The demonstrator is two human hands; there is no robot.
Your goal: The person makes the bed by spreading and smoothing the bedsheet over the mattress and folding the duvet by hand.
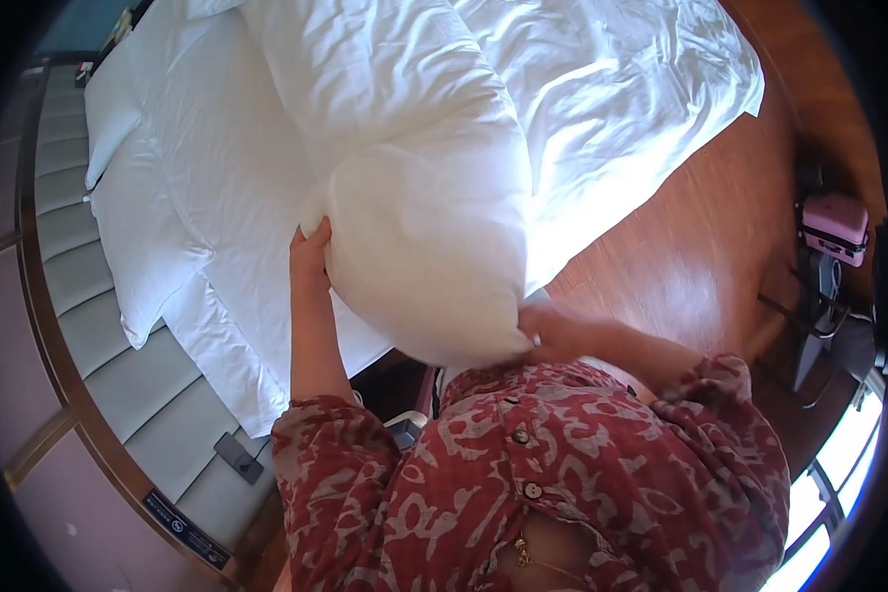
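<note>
A puffy white duvet (424, 232) lies across the bed, its near end raised and bulging in front of my body. At the left corner of this end, my left hand (311, 259) grips the duvet's edge, some of its fingers hidden by the cloth. Low on the opposite corner, my right hand (555, 332) is closed on the duvet, slightly blurred. Under and beside the duvet spreads a smooth white sheet (229, 128).
White pillows (153, 252) lie along the padded grey headboard (133, 390). A wall socket plate (237, 458) sits low on the headboard. Wooden floor (661, 266) borders the bed on the right. A pink case (835, 227) stands at the far right, near a window (839, 483).
</note>
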